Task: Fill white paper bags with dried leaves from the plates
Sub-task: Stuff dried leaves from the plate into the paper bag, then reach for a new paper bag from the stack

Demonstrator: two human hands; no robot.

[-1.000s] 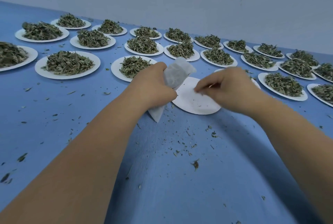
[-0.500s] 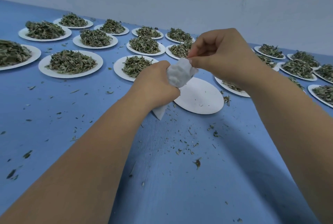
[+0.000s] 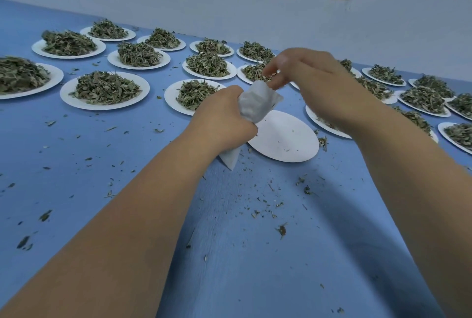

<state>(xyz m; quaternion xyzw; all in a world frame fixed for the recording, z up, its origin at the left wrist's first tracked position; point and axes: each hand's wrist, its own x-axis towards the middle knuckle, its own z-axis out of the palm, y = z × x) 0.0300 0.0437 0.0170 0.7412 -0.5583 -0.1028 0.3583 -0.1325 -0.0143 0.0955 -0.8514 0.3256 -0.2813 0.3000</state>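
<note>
Bag in hand comes first: the white paper bag (image 3: 256, 103) is held upright over the blue table (image 3: 255, 266), its mouth open and crumpled at the top, its lower corner poking out beneath our left hand (image 3: 224, 118). That hand is wrapped round the bag's middle in a firm grasp. Our right hand (image 3: 314, 80) hovers right at the mouth with fingers curled, and we seem to be pinching a small tuft of dried leaves (image 3: 269, 78) there. Blur and the heaped plate behind make it hard to be sure how much we hold.

Just beside the bag lies a near-bare plate (image 3: 288, 138), touched only by a few flecks. We judge its heap has gone into this bag, which looks puffed above our grip, so this one bag is probably close to full.

Further out, most of the job is left. Heaped plates such as the near left one (image 3: 74, 101) stand in rows across the table, well over a dozen of them, and a partly hidden plate (image 3: 320, 123) sits under our right forearm with some leaves on it. We see no finished bags and no spare ones anywhere. Leaf crumbs (image 3: 281, 229) are scattered over the table in front of us.
</note>
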